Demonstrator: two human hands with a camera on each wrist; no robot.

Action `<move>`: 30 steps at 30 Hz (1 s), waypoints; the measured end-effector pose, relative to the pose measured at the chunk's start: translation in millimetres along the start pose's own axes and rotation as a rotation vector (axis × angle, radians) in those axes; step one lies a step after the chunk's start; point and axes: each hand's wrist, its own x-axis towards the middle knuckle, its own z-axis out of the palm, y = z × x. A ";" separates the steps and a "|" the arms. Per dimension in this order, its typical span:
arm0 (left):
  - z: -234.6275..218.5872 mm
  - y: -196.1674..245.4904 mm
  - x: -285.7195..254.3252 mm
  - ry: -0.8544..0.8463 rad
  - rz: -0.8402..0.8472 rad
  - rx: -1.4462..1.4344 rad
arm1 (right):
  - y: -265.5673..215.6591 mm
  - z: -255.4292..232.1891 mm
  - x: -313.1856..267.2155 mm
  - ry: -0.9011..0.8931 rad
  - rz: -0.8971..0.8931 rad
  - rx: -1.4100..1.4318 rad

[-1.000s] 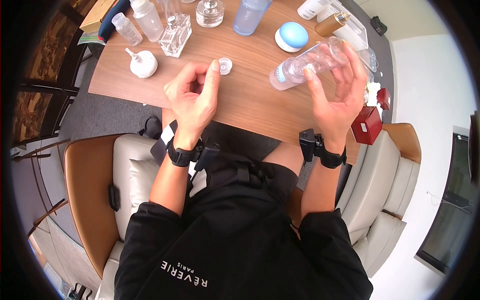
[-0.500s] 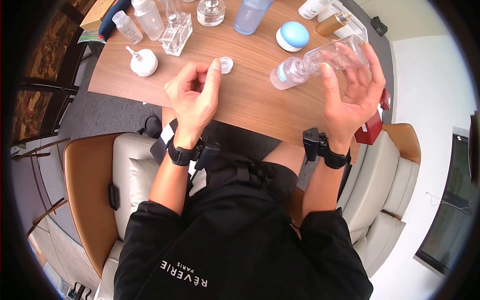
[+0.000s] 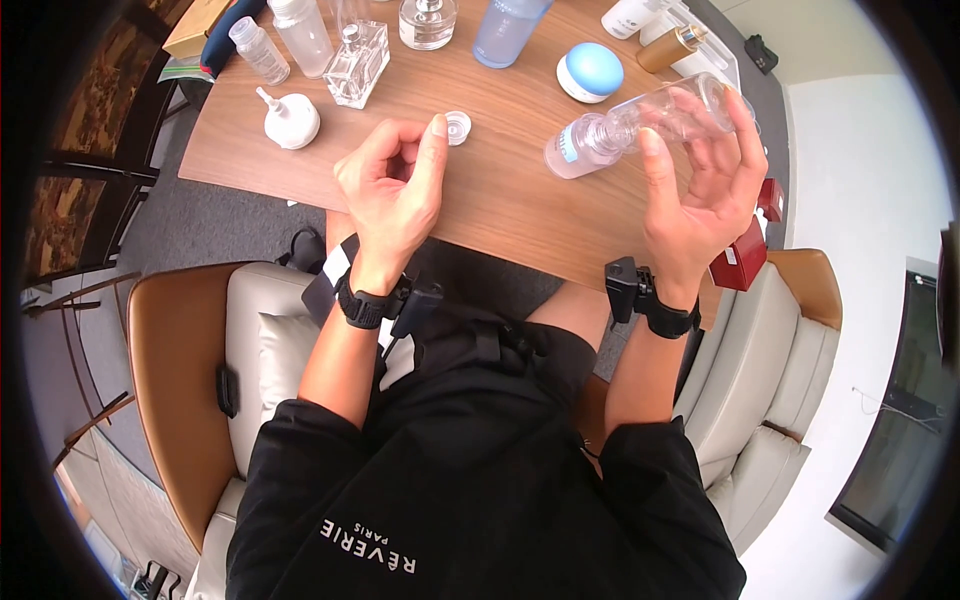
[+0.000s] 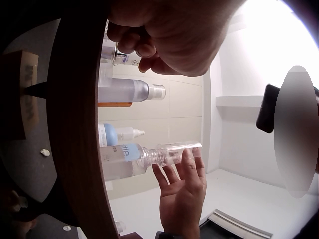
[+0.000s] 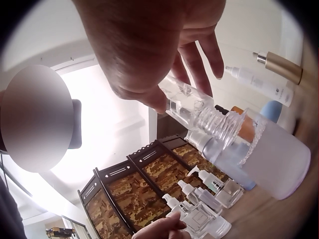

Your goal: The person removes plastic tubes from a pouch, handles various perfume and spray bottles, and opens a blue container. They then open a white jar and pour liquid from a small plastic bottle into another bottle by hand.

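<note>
My right hand point(image 3: 700, 205) holds a small clear bottle point(image 3: 665, 112) between thumb and fingers, upside down, its neck at the mouth of a frosted bottle point(image 3: 580, 150) with a blue label. In the left wrist view the frosted bottle point(image 4: 122, 162) stands upright and the clear bottle point(image 4: 177, 152) is in line above it. The two necks meet in the right wrist view too. Near the table's front edge my left hand point(image 3: 395, 190) is loosely curled, with nothing visible in it. A clear cap point(image 3: 457, 128) lies beside its thumb tip.
A white pointed-nozzle bottle point(image 3: 292, 122) stands at the left. Behind it are a square glass bottle point(image 3: 357, 68), a blue bottle point(image 3: 505, 35) and other bottles. The blue-lidded jar point(image 3: 591, 72) and gold bottle point(image 3: 668, 48) stand right of centre. A red box point(image 3: 740, 258) sits near the right edge.
My right hand has moved to the right and its fingers lie farther along the clear bottle, which has shifted the same way. The left hand keeps its pose.
</note>
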 end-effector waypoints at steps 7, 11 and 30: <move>-1.1 0.9 -0.2 -0.007 -0.012 0.022 | 5.5 2.0 -1.5 -0.032 -0.026 -0.027; 0.3 0.5 -0.2 -0.005 -0.013 0.012 | -0.1 2.1 2.0 -0.029 -0.037 -0.071; 1.1 -0.3 0.0 -0.003 0.000 -0.006 | -1.0 4.6 3.6 -0.054 -0.099 -0.158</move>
